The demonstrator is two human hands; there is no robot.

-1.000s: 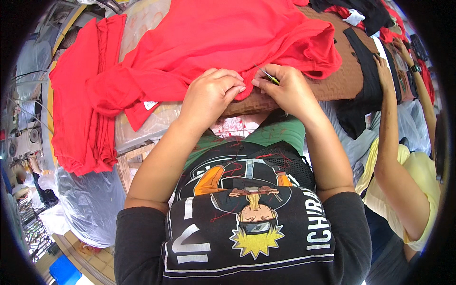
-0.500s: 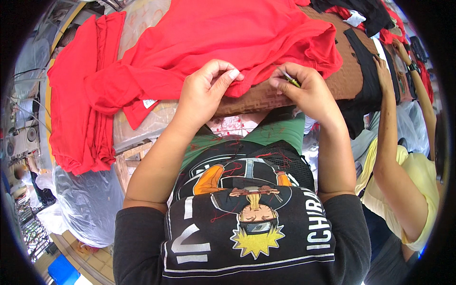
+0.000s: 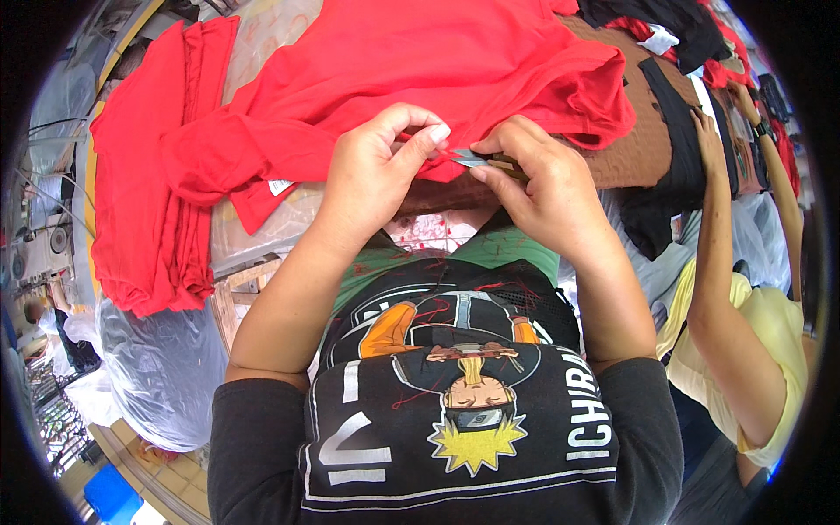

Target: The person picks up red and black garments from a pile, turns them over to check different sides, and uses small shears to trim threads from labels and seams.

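A large red garment (image 3: 420, 66) is spread in front of me, its near hem hanging over a brown patterned cushion. My left hand (image 3: 389, 157) is closed, thumb and forefinger pinching a bit of red at this hem; whether it is cloth or a loose thread is too small to tell. My right hand (image 3: 529, 171) grips small thread snips (image 3: 472, 159). Their metal blades point left, close to the left fingertips and against the red hem. The snips' handles are mostly hidden in my fingers.
Folded red garments (image 3: 149, 184) are piled at the left, above a clear plastic bag (image 3: 166, 367). The brown cushion (image 3: 652, 157) extends right beneath black cloth (image 3: 674, 122). Beside me on the right, a person in a yellow top (image 3: 752, 359) reaches forward. Red thread scraps (image 3: 429, 311) lie on my lap.
My right hand has moved left toward my left hand, turning the snips so the blades meet the red hem. The left hand stays nearly in place, still pinching.
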